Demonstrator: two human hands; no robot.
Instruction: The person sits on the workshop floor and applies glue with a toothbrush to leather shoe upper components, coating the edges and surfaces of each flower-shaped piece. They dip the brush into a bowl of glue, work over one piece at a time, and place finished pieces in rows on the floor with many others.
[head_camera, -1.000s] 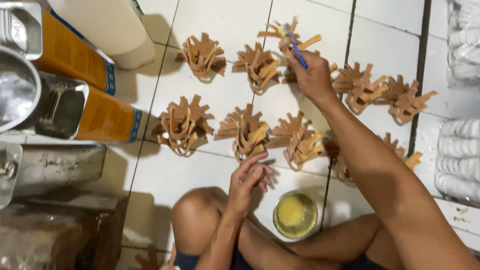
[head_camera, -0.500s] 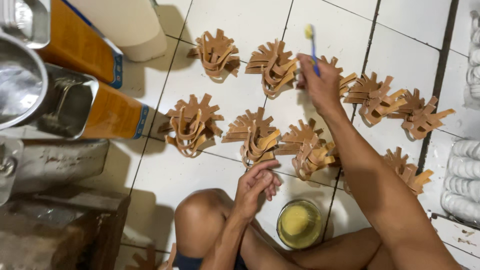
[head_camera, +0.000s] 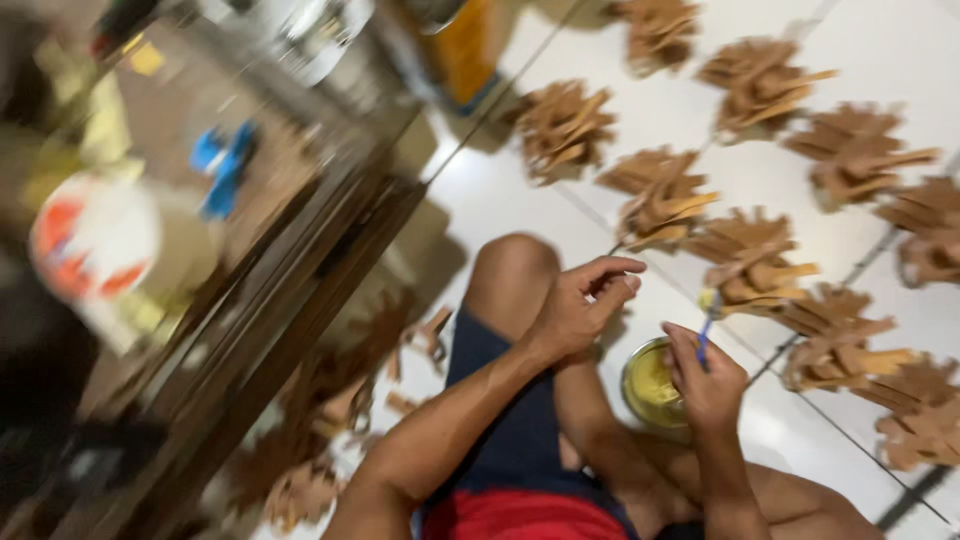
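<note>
- Because the camera is swinging, the whole left half of the view is smeared: a round white and orange thing (head_camera: 92, 240), a blue object (head_camera: 225, 165) and dark wooden boards (head_camera: 300, 290) can only be told by colour and rough shape.
- Brown wooden fan-shaped pieces (head_camera: 660, 200) lie in rows on the white tiled floor (head_camera: 520, 210), towards its upper right; several are cut off by the right edge.
- More brown pieces (head_camera: 300, 470) at the lower left are too blurred to make out.
- Right hand (head_camera: 708, 380) is closed around a thin blue brush (head_camera: 706, 335), its yellowish tip pointing up, just above a small round tin of yellow paste (head_camera: 650, 385) that sits on the floor beside the person's leg; the hand hides part of the tin.
- Left hand (head_camera: 580, 305) hovers over the bent knee (head_camera: 515, 270), fingers curled with thumb meeting fingertips; whether it pinches anything cannot be told.
</note>
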